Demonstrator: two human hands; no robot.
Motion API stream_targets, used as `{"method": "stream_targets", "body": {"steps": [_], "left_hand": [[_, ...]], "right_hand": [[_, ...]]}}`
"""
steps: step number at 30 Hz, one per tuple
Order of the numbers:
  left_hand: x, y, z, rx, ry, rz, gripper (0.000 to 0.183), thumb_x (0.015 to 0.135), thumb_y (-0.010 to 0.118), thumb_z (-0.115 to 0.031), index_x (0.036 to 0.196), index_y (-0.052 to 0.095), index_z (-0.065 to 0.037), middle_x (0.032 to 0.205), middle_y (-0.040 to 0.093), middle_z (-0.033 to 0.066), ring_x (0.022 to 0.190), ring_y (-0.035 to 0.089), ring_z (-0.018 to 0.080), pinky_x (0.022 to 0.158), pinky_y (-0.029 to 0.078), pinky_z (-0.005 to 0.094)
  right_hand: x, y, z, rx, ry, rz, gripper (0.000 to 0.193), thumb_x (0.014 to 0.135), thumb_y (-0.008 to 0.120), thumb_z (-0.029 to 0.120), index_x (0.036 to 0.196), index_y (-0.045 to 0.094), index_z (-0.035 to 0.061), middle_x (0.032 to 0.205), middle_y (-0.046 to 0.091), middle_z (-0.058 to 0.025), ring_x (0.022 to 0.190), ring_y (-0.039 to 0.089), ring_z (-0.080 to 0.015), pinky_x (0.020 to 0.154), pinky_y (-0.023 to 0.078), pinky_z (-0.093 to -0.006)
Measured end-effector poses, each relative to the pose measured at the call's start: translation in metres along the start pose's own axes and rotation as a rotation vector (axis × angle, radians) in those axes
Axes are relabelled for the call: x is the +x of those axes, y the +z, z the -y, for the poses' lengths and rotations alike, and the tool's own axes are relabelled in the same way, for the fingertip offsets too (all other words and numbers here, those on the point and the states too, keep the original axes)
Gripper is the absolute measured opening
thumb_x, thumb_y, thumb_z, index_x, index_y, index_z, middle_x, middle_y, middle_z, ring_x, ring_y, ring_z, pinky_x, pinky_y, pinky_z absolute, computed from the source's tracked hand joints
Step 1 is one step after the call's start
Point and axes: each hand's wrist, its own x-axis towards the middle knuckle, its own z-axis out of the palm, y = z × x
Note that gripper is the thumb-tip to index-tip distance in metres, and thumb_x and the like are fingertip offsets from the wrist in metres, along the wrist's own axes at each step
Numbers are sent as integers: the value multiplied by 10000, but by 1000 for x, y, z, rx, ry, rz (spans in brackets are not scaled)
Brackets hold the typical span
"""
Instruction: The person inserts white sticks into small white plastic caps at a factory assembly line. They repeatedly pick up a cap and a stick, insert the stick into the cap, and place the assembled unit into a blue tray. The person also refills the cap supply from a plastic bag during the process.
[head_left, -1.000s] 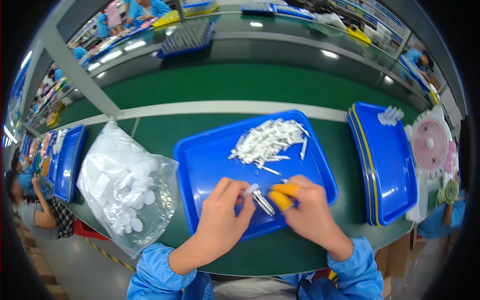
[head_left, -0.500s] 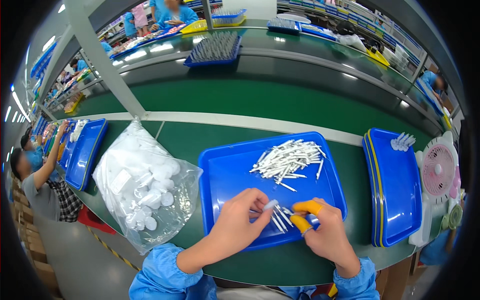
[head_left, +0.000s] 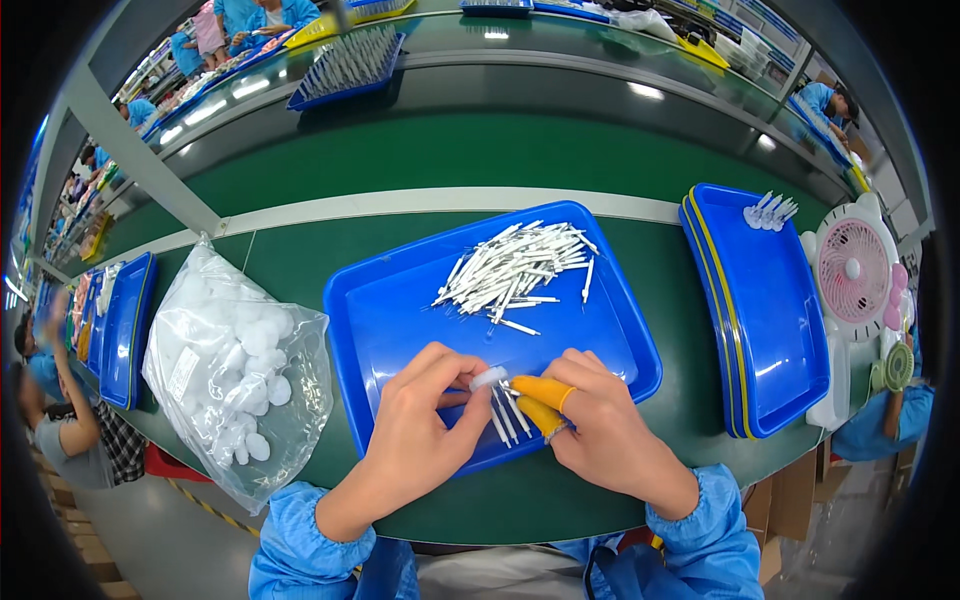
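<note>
Above the near part of a blue tray (head_left: 400, 335), my left hand (head_left: 415, 415) pinches a small whitish, translucent round disc (head_left: 488, 377) between thumb and fingers. Several thin white sticks (head_left: 505, 420) extend down from beside the disc; whether all are fixed to it is hard to tell. My right hand (head_left: 600, 425) wears yellow finger cots on thumb and index finger. Those two fingertips are closed at the disc's right edge, on what looks like a stick's end, mostly covered. A loose pile of white sticks with thin wire-like ends (head_left: 520, 265) lies in the tray's far part.
To the left lies a clear plastic bag (head_left: 225, 370) of white discs. Stacked blue and yellow trays (head_left: 770, 330) stand right, the top one bearing several stick-and-disc pieces (head_left: 770, 212). Beside them is a pink-and-white fan (head_left: 852, 268). People work beyond the green bench (head_left: 450, 150) and at the left.
The whole view has shifted, so the bench things sit further left and higher. My hands stay together at the disc, with the right fingertips now closed against its edge.
</note>
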Motion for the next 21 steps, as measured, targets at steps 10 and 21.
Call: {"method": "stream_targets", "body": {"steps": [10,21], "left_hand": [[-2,3,2,19,-25,-6,149,888,784,50,1025,729,40,955,723,104,886,771,179,758,687,335],[-6,6,0,124,118,-43,191,863,778,1,1037,702,23,921,673,151,790,747,278,707,631,364]], "right_hand": [[4,6,4,-49,43,-13,329,660,714,-73,988,732,-89,921,593,-142,895,573,-324,799,471,-435],[0,23,6,29,-25,-219,373,657,705,-111,1022,753,-51,790,617,-135,709,575,-322,638,437,-418]]}}
